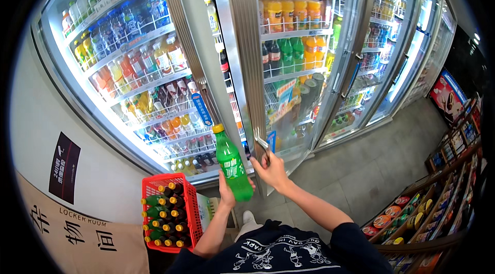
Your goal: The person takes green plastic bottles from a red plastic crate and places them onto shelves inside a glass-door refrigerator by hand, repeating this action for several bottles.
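In my left hand (pixel 228 192) is a green plastic soda bottle (pixel 231 161) with a yellow cap, tilted slightly, its label bearing writing. My fingers wrap around its lower half. My right hand (pixel 272 171) grips the metal handle (pixel 262 142) of a glass cooler door (pixel 245 61). That door stands ajar, with bottles on the shelves showing through the gap and the glass. To the left of my left arm, a red plastic basket (pixel 190 212) holds several dark and green bottles (pixel 167 216) with yellow caps.
Another glass-fronted drinks cooler (pixel 131 57) stands at the left, and more coolers (pixel 381 49) run off to the right. Wooden shelves (pixel 437 189) of packaged goods stand at the right. Grey floor tiles (pixel 359 154) lie between. A beige curtain (pixel 85 231) hangs at the lower left.
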{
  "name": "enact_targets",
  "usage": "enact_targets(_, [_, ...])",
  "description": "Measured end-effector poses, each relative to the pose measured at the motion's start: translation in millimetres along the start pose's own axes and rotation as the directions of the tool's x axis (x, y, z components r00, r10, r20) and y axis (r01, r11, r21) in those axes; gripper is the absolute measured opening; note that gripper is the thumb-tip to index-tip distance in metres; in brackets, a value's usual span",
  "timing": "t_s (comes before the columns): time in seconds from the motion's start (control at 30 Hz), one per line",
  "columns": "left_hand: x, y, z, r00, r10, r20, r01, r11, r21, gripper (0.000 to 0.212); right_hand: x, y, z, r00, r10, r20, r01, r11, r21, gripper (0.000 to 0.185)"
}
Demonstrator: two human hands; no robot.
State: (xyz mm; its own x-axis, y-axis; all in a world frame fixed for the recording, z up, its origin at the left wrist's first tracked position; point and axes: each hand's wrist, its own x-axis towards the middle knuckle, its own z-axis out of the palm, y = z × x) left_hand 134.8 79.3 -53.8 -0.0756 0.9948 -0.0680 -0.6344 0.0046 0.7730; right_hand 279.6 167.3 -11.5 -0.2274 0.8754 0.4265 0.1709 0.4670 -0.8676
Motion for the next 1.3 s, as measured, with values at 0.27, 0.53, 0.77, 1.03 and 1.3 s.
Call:
enact_targets(0.27, [-17,-31,41,0.991,-0.057,0.118,0.059,0.998,-0.010,0.084,-84,1,-77,0.975,-0.010,-0.224,-0.024,0.989,-0.148,0.052])
enact_targets(0.53, [-15,-65,89,0.938,-0.188,0.290,0.206,0.978,-0.031,0.085,-133,-4,-153,0.883,-0.135,-0.449,-0.088,0.893,-0.442,0.094])
enact_targets(0.77, [9,-80,119,0.849,-0.316,0.424,0.307,0.947,0.093,0.085,-151,5,-220,0.794,-0.087,-0.601,-0.250,0.855,-0.454,0.095])
enact_targets(1.03, [39,-68,124,0.805,-0.382,0.454,0.368,0.921,0.124,0.087,-170,-25,-242,0.573,-0.450,-0.685,-0.368,0.606,-0.706,0.078])
enact_targets(1.3, [56,-44,99,0.839,-0.383,0.387,0.322,0.922,0.215,0.084,-93,-54,-275,0.864,-0.332,-0.378,-0.288,0.291,-0.912,0.073])
